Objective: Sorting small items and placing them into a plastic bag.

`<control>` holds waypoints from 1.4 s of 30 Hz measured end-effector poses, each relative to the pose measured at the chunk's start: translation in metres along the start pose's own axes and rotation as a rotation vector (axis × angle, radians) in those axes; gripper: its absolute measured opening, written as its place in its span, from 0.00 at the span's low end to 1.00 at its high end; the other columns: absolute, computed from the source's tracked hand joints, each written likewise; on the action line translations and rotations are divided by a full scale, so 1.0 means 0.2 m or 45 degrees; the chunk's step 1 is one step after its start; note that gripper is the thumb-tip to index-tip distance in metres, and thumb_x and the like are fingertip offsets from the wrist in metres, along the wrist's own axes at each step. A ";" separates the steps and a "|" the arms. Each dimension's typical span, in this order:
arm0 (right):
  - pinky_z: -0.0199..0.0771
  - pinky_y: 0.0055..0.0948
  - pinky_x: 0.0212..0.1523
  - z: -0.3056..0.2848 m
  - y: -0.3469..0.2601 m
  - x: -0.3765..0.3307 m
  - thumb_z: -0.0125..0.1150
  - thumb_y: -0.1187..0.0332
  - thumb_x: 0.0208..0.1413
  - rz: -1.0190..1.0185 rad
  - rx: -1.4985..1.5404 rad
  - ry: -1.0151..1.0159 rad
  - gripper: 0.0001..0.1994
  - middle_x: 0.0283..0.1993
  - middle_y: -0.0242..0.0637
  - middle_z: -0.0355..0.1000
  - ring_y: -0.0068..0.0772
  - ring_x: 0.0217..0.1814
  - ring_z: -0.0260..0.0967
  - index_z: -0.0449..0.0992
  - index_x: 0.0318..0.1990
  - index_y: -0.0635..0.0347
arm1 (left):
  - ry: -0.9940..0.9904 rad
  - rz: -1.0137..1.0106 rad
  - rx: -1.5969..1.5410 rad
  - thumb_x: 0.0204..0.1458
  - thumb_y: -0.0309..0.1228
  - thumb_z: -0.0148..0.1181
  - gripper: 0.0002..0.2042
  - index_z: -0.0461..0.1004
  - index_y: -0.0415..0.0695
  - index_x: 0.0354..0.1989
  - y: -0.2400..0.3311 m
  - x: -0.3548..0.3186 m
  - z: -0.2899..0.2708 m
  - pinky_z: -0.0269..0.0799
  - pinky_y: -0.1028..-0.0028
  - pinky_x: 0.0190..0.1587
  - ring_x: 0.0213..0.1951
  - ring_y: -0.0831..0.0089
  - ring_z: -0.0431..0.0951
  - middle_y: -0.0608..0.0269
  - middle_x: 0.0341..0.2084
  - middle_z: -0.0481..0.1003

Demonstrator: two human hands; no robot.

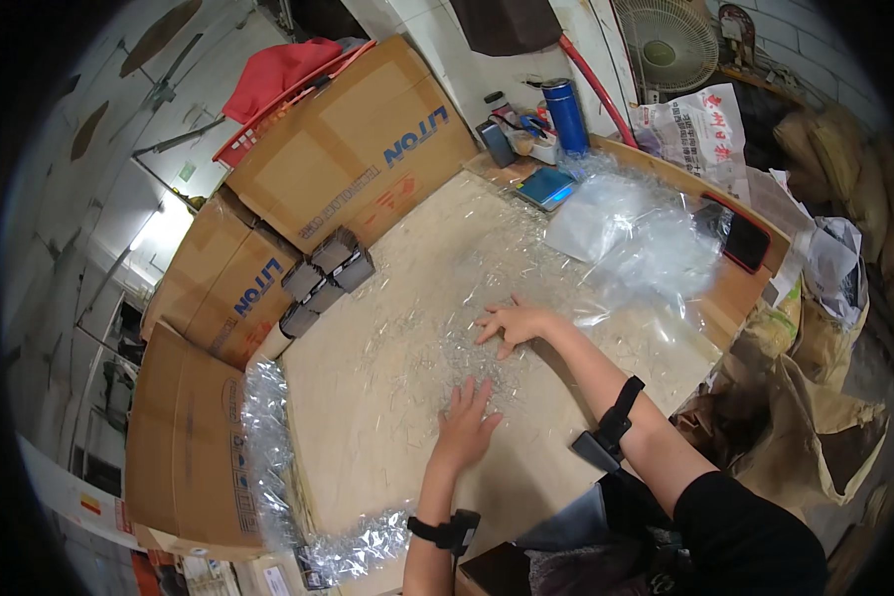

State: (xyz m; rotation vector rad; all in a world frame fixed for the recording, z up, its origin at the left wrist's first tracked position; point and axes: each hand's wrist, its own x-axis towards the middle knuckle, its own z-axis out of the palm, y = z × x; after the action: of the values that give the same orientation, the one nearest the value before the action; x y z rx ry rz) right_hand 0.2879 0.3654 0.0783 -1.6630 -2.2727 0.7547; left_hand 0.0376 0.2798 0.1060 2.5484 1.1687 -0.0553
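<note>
Many small, thin, clear pieces lie scattered over the pale wooden tabletop, thickest around my hands. My left hand rests low over them with its fingers spread and pointing away from me. Farther off and to the right, my right hand reaches over the same pieces, fingers apart and slightly bent. Neither hand appears to grip anything; the exact kind of the clear pieces is too small to tell. A dark strapped device sits on each forearm.
Clear plastic bags cover the far right, beside a phone. A blue flask stands at the back. Cardboard boxes wall the left, with small dark blocks stacked against them. Crinkled clear film lines the near-left edge.
</note>
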 end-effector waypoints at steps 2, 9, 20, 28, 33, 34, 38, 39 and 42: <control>0.30 0.74 0.67 0.02 -0.06 -0.01 0.71 0.57 0.43 -0.062 0.033 0.008 0.32 0.75 0.32 0.51 0.43 0.79 0.38 0.71 0.61 0.33 | 0.200 -0.030 -0.091 0.60 0.43 0.54 0.31 0.55 0.48 0.69 -0.01 -0.12 0.03 0.46 0.41 0.66 0.69 0.41 0.49 0.45 0.70 0.50; 0.34 0.73 0.68 0.06 -0.37 -0.22 0.63 0.60 0.52 0.005 -0.149 -0.157 0.27 0.75 0.32 0.51 0.41 0.78 0.42 0.70 0.62 0.37 | 0.283 0.005 -0.097 0.58 0.40 0.57 0.27 0.65 0.39 0.63 0.01 -0.40 0.12 0.53 0.57 0.67 0.68 0.42 0.53 0.37 0.66 0.56; 0.54 0.52 0.69 0.20 -0.06 -0.99 0.59 0.74 0.49 0.091 -0.302 0.804 0.14 0.54 0.40 0.74 0.39 0.60 0.68 0.77 0.45 0.57 | 0.627 -0.010 -0.133 0.55 0.35 0.61 0.24 0.69 0.45 0.60 0.17 -0.58 0.28 0.45 0.46 0.67 0.67 0.43 0.55 0.42 0.64 0.60; 0.67 0.45 0.62 0.20 -0.14 -1.00 0.57 0.79 0.41 0.074 -0.192 1.177 0.06 0.38 0.41 0.78 0.42 0.49 0.74 0.78 0.28 0.62 | 0.780 0.036 -0.231 0.54 0.31 0.61 0.23 0.69 0.42 0.59 0.33 -0.68 0.36 0.44 0.44 0.67 0.67 0.44 0.55 0.40 0.65 0.58; 0.66 0.46 0.60 0.24 -0.04 -0.97 0.56 0.81 0.36 -0.006 -0.306 1.032 0.12 0.37 0.42 0.76 0.44 0.44 0.73 0.73 0.33 0.63 | 0.738 -0.027 -0.225 0.53 0.27 0.62 0.21 0.70 0.40 0.57 0.35 -0.68 0.41 0.45 0.45 0.67 0.67 0.44 0.56 0.40 0.64 0.59; 0.66 0.46 0.60 0.23 -0.06 -0.96 0.56 0.81 0.36 -0.003 -0.304 1.036 0.12 0.37 0.42 0.76 0.44 0.44 0.73 0.73 0.33 0.63 | 0.869 -0.077 -0.196 0.53 0.26 0.62 0.20 0.71 0.40 0.56 0.37 -0.70 0.39 0.45 0.45 0.68 0.67 0.44 0.57 0.42 0.64 0.60; 0.65 0.45 0.56 0.17 -0.24 -1.07 0.57 0.81 0.34 -0.216 -0.325 1.486 0.16 0.35 0.39 0.72 0.43 0.42 0.70 0.72 0.37 0.60 | 1.026 -0.035 -0.381 0.52 0.22 0.60 0.17 0.73 0.40 0.52 0.45 -0.78 0.38 0.45 0.45 0.68 0.66 0.45 0.60 0.46 0.63 0.63; 0.65 0.44 0.54 0.18 -0.26 -1.08 0.57 0.81 0.34 -0.268 -0.345 1.508 0.17 0.34 0.37 0.70 0.42 0.40 0.68 0.72 0.37 0.59 | 1.023 -0.029 -0.385 0.52 0.22 0.60 0.17 0.73 0.40 0.52 0.48 -0.79 0.38 0.45 0.45 0.68 0.66 0.45 0.60 0.46 0.63 0.63; 0.64 0.42 0.50 0.23 -0.26 -1.09 0.57 0.82 0.32 -0.274 -0.466 1.340 0.19 0.32 0.36 0.67 0.41 0.38 0.65 0.73 0.38 0.58 | 1.035 0.005 -0.436 0.51 0.20 0.60 0.15 0.75 0.41 0.49 0.57 -0.79 0.39 0.45 0.45 0.68 0.65 0.46 0.62 0.47 0.61 0.66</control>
State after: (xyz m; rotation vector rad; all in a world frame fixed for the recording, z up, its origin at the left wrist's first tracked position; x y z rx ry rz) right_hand 0.2960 0.1374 0.0924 -1.3774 -1.7618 -0.5324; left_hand 0.0256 0.0722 0.0925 2.2861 1.2700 1.1657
